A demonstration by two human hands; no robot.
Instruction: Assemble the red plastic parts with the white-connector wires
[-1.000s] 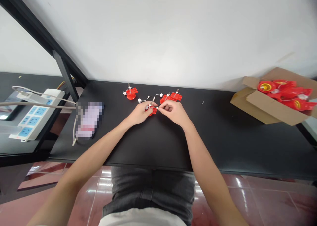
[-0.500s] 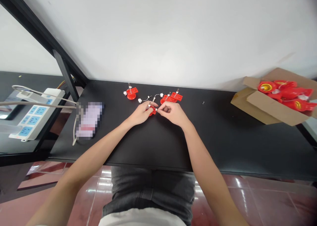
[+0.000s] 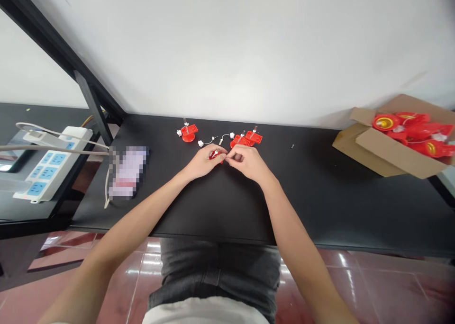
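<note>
the small red plastic part (image 3: pixel 216 156) sits near the middle of the bench (image 3: pixel 305 201), mostly hidden by the fingers. just far of it lie a thin white-ended wire (image 3: pixel 216 139) and two red fittings (image 3: pixel 245 139), with a cardboard box (image 3: pixel 377 151) off to the right. the left hand (image 3: pixel 204 162) curls around the part, and the right hand (image 3: pixel 247 162) pinches it closed.

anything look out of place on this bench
A tiny dark item lies alone on the black tabletop, well apart from the red plastic parts and the cardboard box. It looks stray, though it's too small to identify. The blurred patch can't be judged.
</note>
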